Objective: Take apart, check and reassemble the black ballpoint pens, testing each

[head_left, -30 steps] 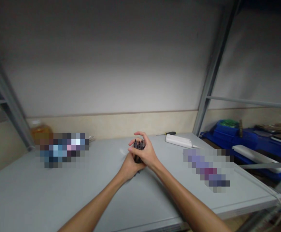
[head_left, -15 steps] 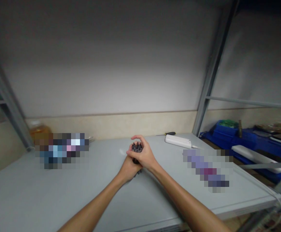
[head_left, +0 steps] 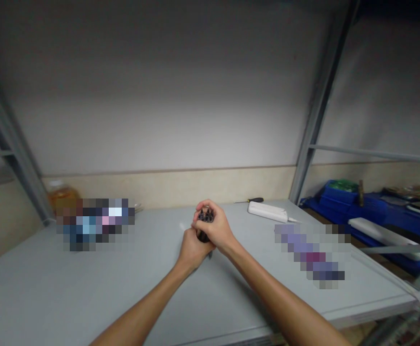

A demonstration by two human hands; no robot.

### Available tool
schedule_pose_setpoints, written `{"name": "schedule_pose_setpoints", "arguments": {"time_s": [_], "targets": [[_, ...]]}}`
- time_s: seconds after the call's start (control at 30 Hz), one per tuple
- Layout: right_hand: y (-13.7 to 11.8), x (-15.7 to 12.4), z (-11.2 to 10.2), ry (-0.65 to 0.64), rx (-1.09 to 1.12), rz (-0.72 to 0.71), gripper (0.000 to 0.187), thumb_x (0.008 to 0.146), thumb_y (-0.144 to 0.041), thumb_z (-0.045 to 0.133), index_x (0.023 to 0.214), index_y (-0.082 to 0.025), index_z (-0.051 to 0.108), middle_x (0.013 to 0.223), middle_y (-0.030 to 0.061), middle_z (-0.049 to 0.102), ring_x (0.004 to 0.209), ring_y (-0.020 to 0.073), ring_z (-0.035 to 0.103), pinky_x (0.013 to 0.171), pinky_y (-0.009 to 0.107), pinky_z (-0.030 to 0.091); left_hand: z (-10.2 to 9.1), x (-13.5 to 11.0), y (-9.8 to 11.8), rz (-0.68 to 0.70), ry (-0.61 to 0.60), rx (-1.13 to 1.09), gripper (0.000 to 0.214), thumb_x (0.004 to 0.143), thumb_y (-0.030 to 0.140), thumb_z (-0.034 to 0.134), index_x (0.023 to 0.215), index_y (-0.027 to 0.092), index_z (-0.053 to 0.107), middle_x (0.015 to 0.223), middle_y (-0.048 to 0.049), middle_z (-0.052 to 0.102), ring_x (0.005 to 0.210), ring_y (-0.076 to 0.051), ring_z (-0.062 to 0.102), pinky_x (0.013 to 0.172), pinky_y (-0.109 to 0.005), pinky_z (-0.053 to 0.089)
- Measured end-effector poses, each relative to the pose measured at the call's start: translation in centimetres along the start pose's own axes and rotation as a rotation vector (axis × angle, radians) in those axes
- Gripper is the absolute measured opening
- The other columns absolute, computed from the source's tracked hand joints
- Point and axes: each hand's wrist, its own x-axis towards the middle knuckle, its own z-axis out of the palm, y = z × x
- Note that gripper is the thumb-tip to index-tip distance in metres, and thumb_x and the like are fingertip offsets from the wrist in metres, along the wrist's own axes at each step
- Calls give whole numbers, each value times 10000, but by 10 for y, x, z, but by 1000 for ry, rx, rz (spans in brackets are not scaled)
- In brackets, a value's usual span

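- Room: 1 grey surface [head_left: 130, 283], flat; 1 grey wall [head_left: 173, 129] behind, w/ cream band [head_left: 166, 187] along its foot; 2 metal posts [head_left: 301, 182], 1 each at back L & back R corners
- 2 bare hands over mid-surface, approx. midway betw. L & R edges; L hand [head_left: 194, 247], fingers mostly hidden, closed round lower part of 1 dark pronged object [head_left: 203, 234]; R hand [head_left: 217, 230] curled round its upper part, thumb across front; prongs point up, no. unclear
- Back edge, toward R corner: 1 screwdriver [head_left: 256, 200], blk/yellow handle; 1 white oblong block [head_left: 267, 212] just in front
- 2 pixelated patches [head_left: 311, 256]: 1 near back L corner, 1 nr R edge; contents unreadable
- Back L corner: 1 amber bottle [head_left: 63, 194], part-hidden
- Beyond R edge: 1 long white bar [head_left: 379, 233] nr blue material [head_left: 393, 209]
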Motion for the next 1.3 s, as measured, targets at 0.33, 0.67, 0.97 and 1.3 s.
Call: {"name": "schedule_pose_setpoints", "arguments": {"time_s": [0.33,0.67,0.97,1.3], "targets": [[-1,2,3,53,-35,-72,256,519,-98,518,754,-196,491,616,-56,530,543,108,478,551,235,391,3,-1,1,37,-26,-39,304,582,71,539,878,82,610,749,-37,678,753,-200,629,684,-274,504],[11,1,0,26,-32,-43,228,554,-134,572,755,-204,492,626,-54,537,553,113,491,558,240,399,4,0,-6,24,-28,-45,464,600,106,580,1064,84,574,780,-35,684,793,-219,630,701,-286,504],[15,-1,-8,-33,-87,-8,223,571,-140,606,760,-197,503,651,-43,544,581,114,496,580,243,405,4,1,-8,37,-92,-114,467,597,84,581,1063,100,549,950,-67,665,935,-218,600,810,-300,477],[52,10,-18,285,-53,105,139,629,-263,593,679,-197,481,608,-52,489,576,116,474,588,237,392,-7,2,-3,-28,-27,428,287,682,260,592,926,161,476,784,-45,644,717,-178,614,622,-250,451]]}}
